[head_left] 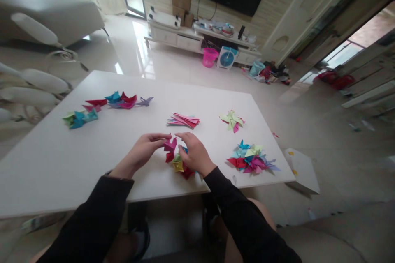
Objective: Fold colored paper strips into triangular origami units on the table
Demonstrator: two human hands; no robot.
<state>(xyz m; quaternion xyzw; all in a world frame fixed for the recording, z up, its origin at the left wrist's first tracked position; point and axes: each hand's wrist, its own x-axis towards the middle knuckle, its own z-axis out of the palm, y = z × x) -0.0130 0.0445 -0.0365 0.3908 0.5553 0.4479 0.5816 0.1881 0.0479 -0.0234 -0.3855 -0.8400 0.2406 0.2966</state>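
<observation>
Both my hands work over a small cluster of folded paper pieces (178,165) near the front edge of the white table (61,160). My left hand (144,151) is closed, its fingertips pinching a magenta folded paper piece (170,145). My right hand (194,154) is curled over the cluster, its fingers meeting the same magenta piece from the right. Red, yellow and green pieces lie under and beside my right hand.
A stack of pink and red folded sheets (184,120) lies behind my hands. Piles of folded shapes sit at the right (252,158), far right (232,120) and far left (80,117), (121,100). A white box (304,170) stands off the table's right corner.
</observation>
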